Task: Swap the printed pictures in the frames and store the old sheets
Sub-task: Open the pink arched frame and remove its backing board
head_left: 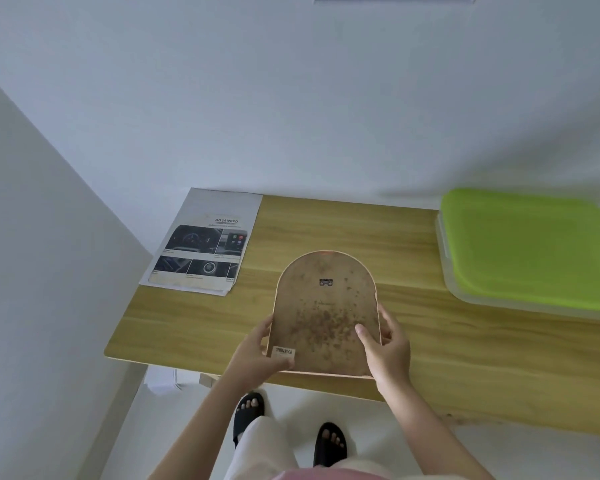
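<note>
An arched picture frame [326, 306] lies back side up near the front edge of the wooden table [430, 341]. Its brown backing board is stained, with a small metal hanger near the top and a barcode sticker at the lower left. My left hand [257, 351] grips the frame's lower left edge, thumb by the sticker. My right hand [385, 344] holds the right edge, thumb pressed on the backing. A stack of printed sheets [205, 247] showing car interior pictures lies at the table's back left corner.
A clear plastic box with a lime green lid [530, 251] stands at the back right of the table. White walls close in behind and to the left. My sandalled feet stand on the white floor below the table's front edge.
</note>
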The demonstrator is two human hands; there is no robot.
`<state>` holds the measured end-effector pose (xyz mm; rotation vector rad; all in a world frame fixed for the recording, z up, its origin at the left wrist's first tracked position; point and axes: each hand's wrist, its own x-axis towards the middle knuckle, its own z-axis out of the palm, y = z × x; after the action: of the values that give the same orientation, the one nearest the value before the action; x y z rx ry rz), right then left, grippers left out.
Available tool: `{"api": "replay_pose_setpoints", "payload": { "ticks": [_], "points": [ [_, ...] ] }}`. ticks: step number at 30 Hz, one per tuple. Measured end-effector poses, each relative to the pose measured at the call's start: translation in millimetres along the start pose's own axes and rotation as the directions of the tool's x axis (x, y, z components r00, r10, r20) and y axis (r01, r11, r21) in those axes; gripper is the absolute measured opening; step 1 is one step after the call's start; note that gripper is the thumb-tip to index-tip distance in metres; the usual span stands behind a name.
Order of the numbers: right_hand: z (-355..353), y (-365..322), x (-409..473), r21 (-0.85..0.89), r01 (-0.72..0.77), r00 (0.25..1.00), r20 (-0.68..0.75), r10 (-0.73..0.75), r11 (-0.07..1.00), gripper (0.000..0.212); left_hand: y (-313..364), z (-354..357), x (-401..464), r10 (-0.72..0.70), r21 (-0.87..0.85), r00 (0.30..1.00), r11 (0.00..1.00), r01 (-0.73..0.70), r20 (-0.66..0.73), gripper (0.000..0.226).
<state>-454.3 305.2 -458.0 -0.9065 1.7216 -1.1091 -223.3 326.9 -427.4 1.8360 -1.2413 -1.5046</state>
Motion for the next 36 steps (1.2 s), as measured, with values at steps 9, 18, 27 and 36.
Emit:
{"api": "replay_pose_setpoints", "payload": {
  "ticks": [9,18,27,36],
  "points": [
    [1,13,8,-0.348,-0.004,0.998,0.064,0.028,0.938,0.063,-27,7,13,0.083,0.100,0.992,0.992,-0.073,-0.095,0.091],
    [10,-11,41,-0.565,0.155,0.988,0.099,-0.119,0.811,0.054,-46,3,25,0.151,0.077,0.984,0.987,-0.144,-0.093,0.092],
    [63,-62,115,-0.662,0.453,0.874,0.462,-0.150,0.597,0.067,-55,4,29,0.175,0.034,0.981,0.984,-0.172,-0.089,0.093],
    [71,-68,129,-0.764,0.469,0.862,0.506,-0.040,0.443,0.065,-58,4,31,0.219,0.068,0.970,0.975,-0.212,-0.104,0.092]
  ]
}}
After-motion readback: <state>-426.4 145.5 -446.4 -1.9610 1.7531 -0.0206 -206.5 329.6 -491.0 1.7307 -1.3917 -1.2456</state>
